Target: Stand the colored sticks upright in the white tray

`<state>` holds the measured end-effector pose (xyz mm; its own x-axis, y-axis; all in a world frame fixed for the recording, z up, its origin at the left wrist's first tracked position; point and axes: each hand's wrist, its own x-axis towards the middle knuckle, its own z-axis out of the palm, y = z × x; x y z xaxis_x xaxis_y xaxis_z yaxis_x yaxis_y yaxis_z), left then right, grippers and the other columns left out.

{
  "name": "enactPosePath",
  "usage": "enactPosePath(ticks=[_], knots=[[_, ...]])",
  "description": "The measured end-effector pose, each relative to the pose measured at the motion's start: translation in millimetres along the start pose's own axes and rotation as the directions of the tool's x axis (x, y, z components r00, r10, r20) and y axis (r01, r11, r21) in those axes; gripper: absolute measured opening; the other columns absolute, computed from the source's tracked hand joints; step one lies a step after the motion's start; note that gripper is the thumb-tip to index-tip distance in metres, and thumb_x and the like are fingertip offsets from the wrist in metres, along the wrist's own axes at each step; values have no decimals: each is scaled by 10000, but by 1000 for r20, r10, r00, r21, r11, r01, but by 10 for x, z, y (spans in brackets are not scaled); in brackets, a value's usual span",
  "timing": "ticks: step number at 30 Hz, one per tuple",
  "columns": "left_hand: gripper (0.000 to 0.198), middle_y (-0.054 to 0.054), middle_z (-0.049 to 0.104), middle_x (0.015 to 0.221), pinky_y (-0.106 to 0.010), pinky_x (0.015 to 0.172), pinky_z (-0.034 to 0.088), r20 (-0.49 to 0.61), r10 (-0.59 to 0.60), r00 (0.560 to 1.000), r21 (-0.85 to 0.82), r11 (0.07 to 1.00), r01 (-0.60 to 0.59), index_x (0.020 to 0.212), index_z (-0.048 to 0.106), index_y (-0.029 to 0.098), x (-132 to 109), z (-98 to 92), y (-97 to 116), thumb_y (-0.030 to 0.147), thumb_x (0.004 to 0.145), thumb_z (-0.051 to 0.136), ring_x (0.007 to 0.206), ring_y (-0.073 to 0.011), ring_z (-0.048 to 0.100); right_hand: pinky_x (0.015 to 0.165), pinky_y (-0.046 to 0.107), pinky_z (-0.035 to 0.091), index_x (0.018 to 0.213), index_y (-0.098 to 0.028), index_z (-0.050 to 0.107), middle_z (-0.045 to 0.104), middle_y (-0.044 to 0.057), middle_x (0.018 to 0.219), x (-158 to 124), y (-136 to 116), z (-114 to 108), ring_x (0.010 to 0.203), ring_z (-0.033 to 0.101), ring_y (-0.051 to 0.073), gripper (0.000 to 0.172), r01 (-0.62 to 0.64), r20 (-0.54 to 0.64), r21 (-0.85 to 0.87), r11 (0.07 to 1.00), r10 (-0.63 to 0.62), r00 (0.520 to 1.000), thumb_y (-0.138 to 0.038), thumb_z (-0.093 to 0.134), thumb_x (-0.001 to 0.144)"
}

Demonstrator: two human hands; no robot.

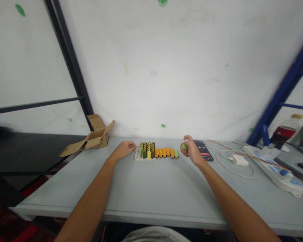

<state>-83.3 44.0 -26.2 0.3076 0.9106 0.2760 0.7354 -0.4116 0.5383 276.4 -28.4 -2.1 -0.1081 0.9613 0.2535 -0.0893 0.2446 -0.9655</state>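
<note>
A white tray (pixel 138 155) with round hollows lies on the table, rows of small coloured pieces (pixel 148 150) standing upright in it: green, yellow and brown with dark tops. To its right, a line of orange pieces (pixel 164 152) ends in a light green one (pixel 176 153). My left hand (pixel 125 149) is by the tray's left edge, fingers curled together; whatever they might hold is hidden. Raised a little to the right of the line, my right hand (pixel 190 149) is closed around a small light green piece (pixel 184 146), partly covered by the fingers.
Behind my right hand lies a phone (pixel 204 152) with a timer on its screen. Further right are a white charger (pixel 239 160) with cable, a power strip (pixel 276 173) and a bottle of dark drink (pixel 285 131). An open cardboard box (pixel 97 136) stands back left.
</note>
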Motion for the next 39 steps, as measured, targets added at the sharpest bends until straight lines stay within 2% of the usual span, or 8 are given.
enactPosePath(ticks=[4,9,14,18,21,25,29,39], knots=[[265,-47,739,755,-286,680,477,-5,-6,1000,4,1000,6,779,713,191,-4,-5,11,395,785,544,729,-215,666,425,181,157,941,-285,257,340,-141,475,3,-3,7,393,249,94,277,17,19,8,1000,-17,1000,-470,422,816],[273,-48,738,751,-288,684,479,-7,0,1000,-1,1000,0,774,714,190,-11,-21,42,409,783,551,729,-217,665,425,187,201,993,-284,282,316,-141,487,-94,-74,54,412,303,105,278,48,-55,-89,995,-53,997,-338,473,799],[275,-45,740,753,-280,673,478,-6,4,1000,6,1000,-4,781,719,196,-6,-6,15,417,787,556,733,-218,667,434,184,201,991,-281,266,294,-135,500,-151,-129,123,422,284,105,228,-3,83,-34,999,6,997,-374,418,849],[291,-49,741,756,-281,666,475,1,-7,1000,24,1000,7,789,718,194,-4,-5,14,427,790,544,743,-224,669,461,178,201,958,-286,231,401,-115,582,-112,-62,115,446,298,88,324,-63,197,-34,997,68,978,-559,396,896],[308,-51,735,745,-286,675,473,9,-13,1000,37,999,13,787,713,182,-7,-12,35,426,792,525,741,-223,665,465,182,178,952,-289,220,378,-121,586,-86,-25,100,449,288,85,355,-56,158,-19,998,58,986,-589,403,894],[311,-52,734,752,-288,680,472,9,-10,1000,44,999,10,787,710,177,-11,-16,55,422,792,519,729,-219,662,478,189,198,978,-289,221,323,-133,579,-114,-64,128,472,310,89,344,30,44,-16,999,-29,999,-396,519,843],[312,-57,738,764,-288,676,472,10,-10,1000,40,999,10,791,716,178,-10,-12,51,425,793,525,748,-227,666,474,202,225,1004,-274,249,330,-123,564,-174,-133,170,486,333,105,291,61,-29,-81,995,-63,998,-327,471,823],[318,-55,741,774,-291,680,475,14,-9,1000,46,999,8,804,718,174,-16,-14,56,424,793,523,740,-223,665,463,190,176,963,-281,243,325,-134,544,-136,-105,129,450,265,91,228,28,49,-12,1000,-28,998,-390,400,839]])
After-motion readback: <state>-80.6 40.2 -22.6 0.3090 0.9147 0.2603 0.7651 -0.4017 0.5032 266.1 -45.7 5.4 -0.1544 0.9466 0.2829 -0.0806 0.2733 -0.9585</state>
